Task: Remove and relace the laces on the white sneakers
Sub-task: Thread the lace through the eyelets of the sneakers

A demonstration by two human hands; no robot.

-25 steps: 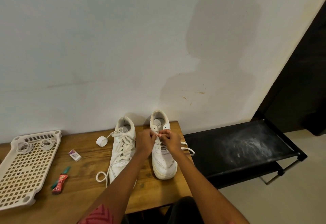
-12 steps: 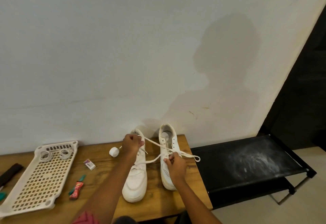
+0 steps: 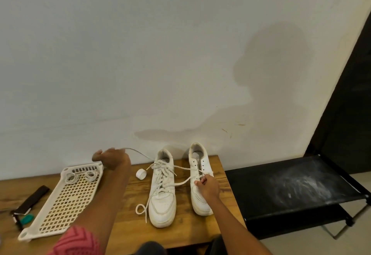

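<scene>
2 white sneakers at the bench's back right corner — 1 laced.
Left hand pinches 1 lace taut; right hand grips the unlaced one's eyelets.

Two white sneakers on a wooden table (one lace in the left hand)

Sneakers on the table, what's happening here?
A person is unlacing the right-hand sneaker. The left hand grips one lace and holds it out to the left, over the white basket; the lace runs across the other sneaker. The right hand pinches at the eyelets. The upper eyelets look empty; the left-hand sneaker is laced, ends loose on the wooden table.
</scene>
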